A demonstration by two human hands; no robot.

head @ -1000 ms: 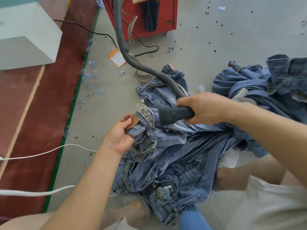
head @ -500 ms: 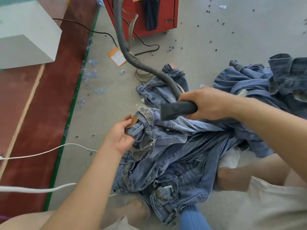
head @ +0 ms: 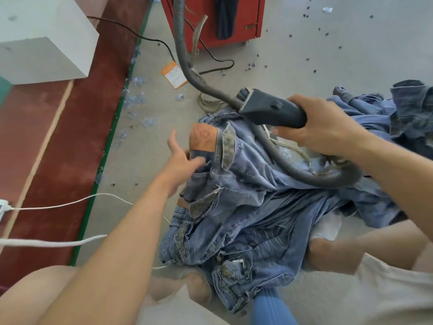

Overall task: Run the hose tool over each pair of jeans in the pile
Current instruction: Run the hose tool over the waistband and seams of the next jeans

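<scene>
- The right hand (head: 328,127) is wrapped around the dark grey handle of the hose tool (head: 271,109), holding it in the air just above the pile of jeans (head: 246,207); its wide nozzle end points away from the hand, toward the red machine (head: 210,19).
- From that handle the ribbed grey hose (head: 182,52) loops down under the right hand, lies across the top pair of jeans, then climbs away to the red machine.
- The left hand (head: 182,160) rests on the waistband of the top pair with its fingers spread and loose, thumb lifted; it seems to press the denim rather than pinch it, though the fingertips are blurred.
- Just beyond the left hand's fingers sits the tan leather patch (head: 202,137) of that waistband (turned up toward the camera).
- The pile of jeans lies on the grey floor (head: 328,55) between the person's bare knees, spreading away past the right arm.
- An orange tag (head: 174,75) lies on the floor between the pile and the red machine, and small dark specks are scattered on the floor beyond the pile.
- A white cord (head: 58,204) runs across the floor toward the pile from the side of the left arm, crossing a dark red strip (head: 77,137) with a green edge.
- A white box (head: 42,41) stands on that strip, well apart from the pile.
</scene>
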